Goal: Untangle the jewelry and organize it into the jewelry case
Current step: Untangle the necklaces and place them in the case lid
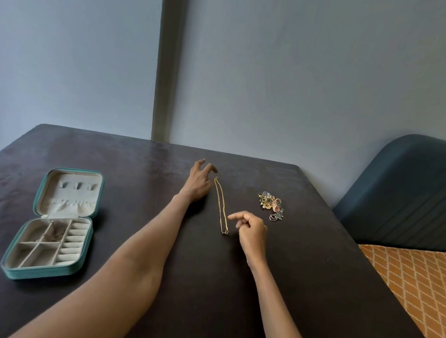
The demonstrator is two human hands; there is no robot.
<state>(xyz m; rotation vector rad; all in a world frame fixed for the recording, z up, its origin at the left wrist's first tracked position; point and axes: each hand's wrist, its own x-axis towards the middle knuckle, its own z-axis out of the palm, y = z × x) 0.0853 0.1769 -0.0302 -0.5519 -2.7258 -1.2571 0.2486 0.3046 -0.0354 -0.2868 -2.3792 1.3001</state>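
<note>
Head camera, looking down on a dark desk set against a blue-grey wall.

— Where is the jewelry?

— A gold chain necklace lies stretched out in a long doubled line near the middle of the desk, its clasp end nearest the viewer. Well apart to its right sits a tangled heap of jewelry, gold and silver pieces knotted together.

— And the hands?

— The left hand rests beside the far end of the necklace, fingers spread and relaxed, gripping nothing. The right hand hovers just right of the clasp end, forefinger pointing toward the chain and the other fingers curled in; whether that grip pinches anything cannot be told.

— The case?

— A teal jewelry case lies open flat at the left of the desk, well apart from both hands. Its lid faces up with a gathered pocket and small hooks; the base is split into square compartments on the left and padded ring rolls on the right. Something thin lies in the upper compartments, too small to make out.

— Anything else?

— A dark blue headboard and an orange patterned bedspread at the right.
</note>
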